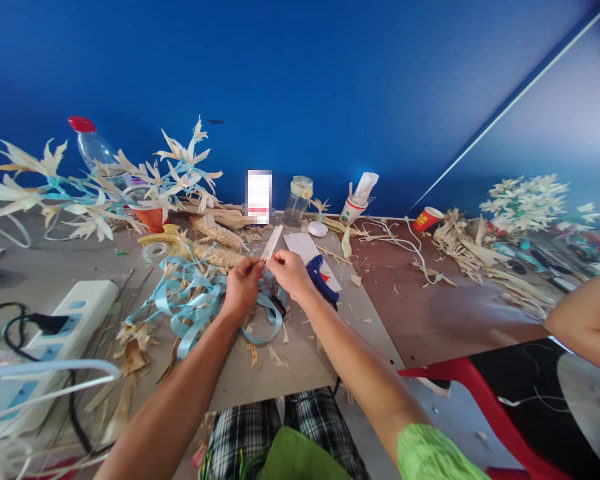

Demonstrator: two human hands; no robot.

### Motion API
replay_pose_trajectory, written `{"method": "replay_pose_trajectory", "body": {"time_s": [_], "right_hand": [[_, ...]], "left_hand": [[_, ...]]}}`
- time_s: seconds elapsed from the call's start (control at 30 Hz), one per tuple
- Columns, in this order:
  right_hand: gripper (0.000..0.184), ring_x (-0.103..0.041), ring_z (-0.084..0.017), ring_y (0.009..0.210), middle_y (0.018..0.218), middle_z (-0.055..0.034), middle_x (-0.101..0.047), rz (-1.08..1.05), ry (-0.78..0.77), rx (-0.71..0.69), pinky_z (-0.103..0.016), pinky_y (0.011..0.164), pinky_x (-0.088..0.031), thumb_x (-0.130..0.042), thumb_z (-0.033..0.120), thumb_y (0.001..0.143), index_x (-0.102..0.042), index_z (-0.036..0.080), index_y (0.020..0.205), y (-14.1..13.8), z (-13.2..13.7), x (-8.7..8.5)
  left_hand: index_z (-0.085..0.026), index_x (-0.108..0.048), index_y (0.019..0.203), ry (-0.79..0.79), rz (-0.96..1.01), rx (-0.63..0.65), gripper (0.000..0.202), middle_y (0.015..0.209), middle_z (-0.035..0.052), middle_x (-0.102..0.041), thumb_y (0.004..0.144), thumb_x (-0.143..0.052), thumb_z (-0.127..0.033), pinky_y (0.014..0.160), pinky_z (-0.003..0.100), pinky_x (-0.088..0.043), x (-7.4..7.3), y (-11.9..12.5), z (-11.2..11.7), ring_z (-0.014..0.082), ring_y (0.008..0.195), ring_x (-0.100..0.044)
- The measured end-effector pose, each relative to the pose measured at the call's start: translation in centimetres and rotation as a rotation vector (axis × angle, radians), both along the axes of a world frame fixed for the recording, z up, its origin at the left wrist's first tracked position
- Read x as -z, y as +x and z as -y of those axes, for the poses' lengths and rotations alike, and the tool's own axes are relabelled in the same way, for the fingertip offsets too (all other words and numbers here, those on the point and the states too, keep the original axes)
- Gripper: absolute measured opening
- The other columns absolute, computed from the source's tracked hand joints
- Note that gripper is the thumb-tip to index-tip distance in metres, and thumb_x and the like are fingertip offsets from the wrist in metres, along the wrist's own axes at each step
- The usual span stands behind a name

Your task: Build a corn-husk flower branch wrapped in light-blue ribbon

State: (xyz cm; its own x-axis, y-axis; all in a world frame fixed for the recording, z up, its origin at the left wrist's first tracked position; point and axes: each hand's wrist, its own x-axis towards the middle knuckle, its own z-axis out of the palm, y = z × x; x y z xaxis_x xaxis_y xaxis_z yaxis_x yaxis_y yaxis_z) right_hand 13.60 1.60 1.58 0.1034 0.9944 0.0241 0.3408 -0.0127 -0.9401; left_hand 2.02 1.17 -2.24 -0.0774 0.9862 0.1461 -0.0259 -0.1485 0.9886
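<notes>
My left hand [241,285] and my right hand [291,272] meet over the middle of the table, both pinched on a pale strip of corn husk [272,242] that sticks up and away from the fingers. Tangled light-blue ribbon [190,303] lies just under and left of my left hand. A blue glue gun [320,277] rests on the table right behind my right hand, beside a white sheet [304,248]. Dried corn cobs [215,233] lie beyond the ribbon.
Husk flowers on blue stems [105,193] spread at the left with a red-capped bottle [91,143]. A white power strip [65,327] sits near left. A glass jar [299,199], paper cups [353,208], husk scraps [480,260] and another person's arm [587,313] are at right.
</notes>
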Motion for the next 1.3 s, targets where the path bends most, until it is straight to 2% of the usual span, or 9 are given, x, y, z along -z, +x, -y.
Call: {"method": "replay_pose_trajectory", "body": {"time_s": [0.23,0.33,0.43,0.57,0.73,0.8,0.97,1.1,1.3], "right_hand": [[0.012,-0.035,-0.006,0.046,0.053,0.006,-0.045,-0.87,-0.415,-0.395,-0.022,0.051,-0.035,-0.059,0.02,0.06,-0.047,0.017,0.058,3.3,-0.2,-1.8],[0.012,-0.037,-0.005,0.048,0.057,0.0048,-0.046,-1.043,-0.277,-0.387,-0.022,0.054,-0.037,-0.057,0.018,0.064,-0.046,0.016,0.059,6.9,-0.2,-3.9],[0.011,-0.04,-0.006,0.05,0.058,0.0048,-0.045,-1.103,0.034,-0.254,-0.023,0.056,-0.04,-0.055,0.018,0.065,-0.045,0.017,0.06,11.2,-0.5,-6.2],[0.013,-0.041,-0.007,0.049,0.057,0.0061,-0.045,-0.99,0.298,-0.033,-0.023,0.055,-0.041,-0.057,0.023,0.066,-0.044,0.019,0.062,14.3,-1.3,-6.6],[0.01,-0.038,-0.007,0.044,0.048,0.0066,-0.045,-0.325,-0.07,0.035,-0.021,0.047,-0.028,-0.061,0.022,0.058,-0.054,0.017,0.062,10.9,-3.2,-1.1],[0.009,-0.04,-0.008,0.046,0.047,0.0063,-0.046,-0.001,-0.083,0.029,-0.022,0.05,-0.03,-0.06,0.025,0.061,-0.058,0.016,0.062,9.1,-4.0,0.6],[0.016,-0.055,-0.015,0.067,0.067,-0.0018,-0.06,0.526,0.0,0.0,-0.026,0.065,-0.039,-0.055,0.03,0.073,-0.063,0.016,0.067,6.8,-5.9,0.5],[0.024,-0.058,-0.016,0.081,0.09,-0.0077,-0.062,0.483,0.127,0.085,-0.027,0.077,-0.042,-0.056,0.03,0.076,-0.063,0.015,0.095,6.4,-6.0,0.0],[0.019,-0.046,-0.006,0.048,0.068,0.0012,-0.056,-0.101,-0.038,-0.121,-0.02,0.049,-0.036,-0.054,0.032,0.079,-0.062,0.016,0.081,6.0,-3.2,-0.6]], "left_hand": [[-0.013,-0.062,0.077,0.004,-0.045,-0.027,0.021,0.059,-0.0028,-0.051,0.073,-0.058,-0.034,0.055,0.022,-0.034,0.3,-0.3,-0.3,0.0098,0.057,-0.043],[-0.014,-0.062,0.076,-0.002,-0.06,-0.026,0.02,0.058,-0.0032,-0.049,0.074,-0.057,-0.033,0.053,0.021,-0.033,0.4,-0.4,-0.4,0.0096,0.056,-0.042],[-0.014,-0.063,0.077,0.0,-0.076,-0.03,0.021,0.056,-0.0033,-0.048,0.074,-0.057,-0.034,0.052,0.021,-0.032,0.5,-0.4,-0.4,0.0097,0.054,-0.041],[-0.013,-0.066,0.08,0.003,-0.059,-0.047,0.025,0.056,-0.0033,-0.048,0.074,-0.057,-0.036,0.051,0.021,-0.032,0.4,-0.2,-0.4,0.0094,0.054,-0.041],[-0.012,-0.067,0.086,-0.018,-0.03,-0.049,0.03,0.063,-0.0017,-0.054,0.072,-0.06,-0.037,0.054,0.021,-0.034,0.4,-0.1,-0.4,0.0093,0.057,-0.043],[-0.012,-0.068,0.086,-0.022,-0.039,-0.057,0.03,0.066,-0.0005,-0.057,0.071,-0.06,-0.038,0.056,0.022,-0.036,0.4,-0.2,-0.4,0.01,0.059,-0.046],[-0.013,-0.068,0.083,-0.028,-0.019,-0.059,0.03,0.063,-0.0003,-0.057,0.069,-0.061,-0.038,0.055,0.023,-0.036,0.0,-0.1,-0.2,0.0105,0.057,-0.045],[-0.013,-0.068,0.081,-0.014,-0.021,-0.04,0.029,0.061,-0.0006,-0.056,0.069,-0.061,-0.038,0.054,0.022,-0.036,0.0,-0.1,-0.3,0.0107,0.057,-0.045],[-0.014,-0.068,0.084,-0.023,0.018,0.03,0.028,0.061,-0.0011,-0.055,0.071,-0.064,-0.039,0.053,0.022,-0.035,0.6,-0.1,-0.4,0.0099,0.057,-0.044]]}}
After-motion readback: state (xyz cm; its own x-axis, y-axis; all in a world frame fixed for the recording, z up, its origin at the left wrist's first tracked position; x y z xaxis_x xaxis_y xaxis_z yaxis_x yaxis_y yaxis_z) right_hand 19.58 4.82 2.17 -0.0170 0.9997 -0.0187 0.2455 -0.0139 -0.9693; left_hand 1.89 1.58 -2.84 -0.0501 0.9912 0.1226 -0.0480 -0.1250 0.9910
